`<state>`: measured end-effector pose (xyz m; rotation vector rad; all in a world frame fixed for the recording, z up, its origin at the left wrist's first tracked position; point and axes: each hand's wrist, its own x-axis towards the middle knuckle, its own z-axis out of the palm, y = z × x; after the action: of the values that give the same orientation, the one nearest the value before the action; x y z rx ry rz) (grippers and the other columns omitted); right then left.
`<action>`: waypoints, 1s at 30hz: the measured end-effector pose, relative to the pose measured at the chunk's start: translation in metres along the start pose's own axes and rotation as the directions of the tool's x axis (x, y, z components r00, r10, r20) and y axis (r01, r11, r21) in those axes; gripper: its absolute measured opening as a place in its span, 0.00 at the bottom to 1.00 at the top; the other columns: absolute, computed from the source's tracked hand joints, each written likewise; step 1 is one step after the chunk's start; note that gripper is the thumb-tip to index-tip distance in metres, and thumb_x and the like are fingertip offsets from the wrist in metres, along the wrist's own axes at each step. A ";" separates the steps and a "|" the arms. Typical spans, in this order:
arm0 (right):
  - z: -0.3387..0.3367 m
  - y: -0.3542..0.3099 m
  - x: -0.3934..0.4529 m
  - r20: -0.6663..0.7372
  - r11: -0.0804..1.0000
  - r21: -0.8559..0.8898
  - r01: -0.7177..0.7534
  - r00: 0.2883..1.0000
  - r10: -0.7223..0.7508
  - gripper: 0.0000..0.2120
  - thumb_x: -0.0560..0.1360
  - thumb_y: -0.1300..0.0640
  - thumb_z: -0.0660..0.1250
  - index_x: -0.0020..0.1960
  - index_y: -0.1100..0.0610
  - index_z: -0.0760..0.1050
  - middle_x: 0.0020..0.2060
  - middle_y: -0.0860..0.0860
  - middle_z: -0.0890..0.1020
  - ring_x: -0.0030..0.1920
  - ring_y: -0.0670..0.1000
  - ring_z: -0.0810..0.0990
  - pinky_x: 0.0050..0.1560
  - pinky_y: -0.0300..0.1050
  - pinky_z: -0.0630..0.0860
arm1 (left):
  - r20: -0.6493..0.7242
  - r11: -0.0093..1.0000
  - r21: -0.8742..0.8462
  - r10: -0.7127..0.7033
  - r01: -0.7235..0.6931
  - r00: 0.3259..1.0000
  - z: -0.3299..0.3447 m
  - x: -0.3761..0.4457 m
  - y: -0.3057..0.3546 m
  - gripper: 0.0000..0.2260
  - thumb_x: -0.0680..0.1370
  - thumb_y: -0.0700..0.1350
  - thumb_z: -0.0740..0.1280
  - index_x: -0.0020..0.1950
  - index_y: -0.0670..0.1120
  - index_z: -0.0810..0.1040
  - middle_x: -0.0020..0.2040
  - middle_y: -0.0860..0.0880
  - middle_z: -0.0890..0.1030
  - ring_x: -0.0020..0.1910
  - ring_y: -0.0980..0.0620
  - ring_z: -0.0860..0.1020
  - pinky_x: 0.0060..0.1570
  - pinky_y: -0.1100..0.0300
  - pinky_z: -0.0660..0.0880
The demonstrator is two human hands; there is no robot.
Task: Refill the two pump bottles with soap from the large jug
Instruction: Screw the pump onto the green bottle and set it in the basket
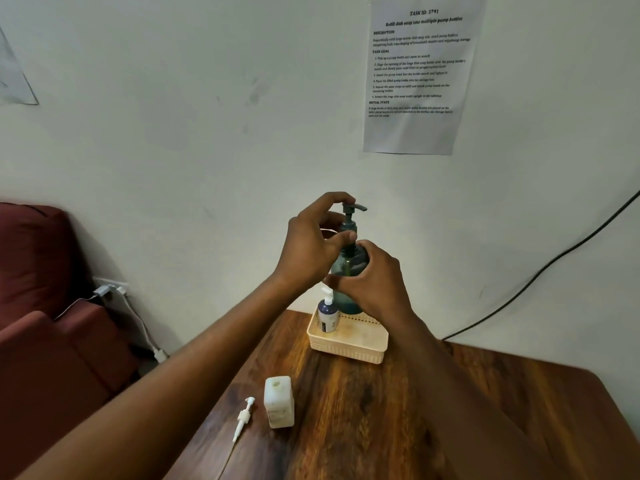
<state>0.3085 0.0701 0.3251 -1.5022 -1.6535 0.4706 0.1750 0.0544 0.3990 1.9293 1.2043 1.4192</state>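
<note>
Wooden table (450, 410) by white wall (207, 98); both hands, left hand (311, 247) and right hand (374, 282), grip teal pump bottle (346, 268).

The only text I can read is on the paper sheet (420, 74) taped to the wall, up and to the right of the basket (348, 344). Its top line says "TASK ID: 3791", and under that "Refill dish soap into multiple pump bottles". I make out the headings "DESCRIPTION", "TASK GOAL" and "INITIAL STATE"; the lines under them are too small. The label on the small bottle (328, 315) in the basket is too blurred.
</note>
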 end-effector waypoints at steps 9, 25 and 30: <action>-0.007 -0.004 0.001 -0.044 0.999 0.008 0.039 0.998 -0.039 0.29 0.63 0.38 0.79 0.59 0.45 0.73 0.54 0.43 0.82 0.48 0.45 0.79 0.45 0.32 0.71 | 0.004 1.000 -0.003 0.005 -0.005 1.000 0.004 -0.004 -0.004 0.22 0.77 0.37 0.76 0.69 0.51 0.78 0.52 0.47 0.87 0.53 0.50 0.86 0.59 0.57 0.83; -0.022 -0.014 0.003 -0.085 1.000 0.007 0.025 0.996 -0.024 0.37 0.64 0.34 0.77 0.68 0.47 0.71 0.62 0.46 0.80 0.52 0.44 0.76 0.53 0.36 0.70 | 0.169 0.997 0.074 -0.044 0.032 0.985 -0.014 0.042 0.024 0.33 0.69 0.41 0.83 0.71 0.52 0.75 0.43 0.49 0.85 0.43 0.50 0.86 0.48 0.62 0.83; -0.029 -0.016 0.004 -0.071 1.000 0.012 0.017 0.997 -0.016 0.32 0.64 0.36 0.78 0.63 0.45 0.72 0.58 0.45 0.81 0.49 0.45 0.76 0.50 0.38 0.72 | 0.376 0.991 -0.118 -0.014 0.063 0.927 -0.026 0.046 0.024 0.36 0.76 0.28 0.73 0.79 0.51 0.68 0.54 0.46 0.88 0.55 0.50 0.87 0.57 0.58 0.83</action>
<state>0.3210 0.0626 0.3557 -1.4784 -1.6040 0.4129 0.1641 0.0776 0.4505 1.9606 0.9417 1.0166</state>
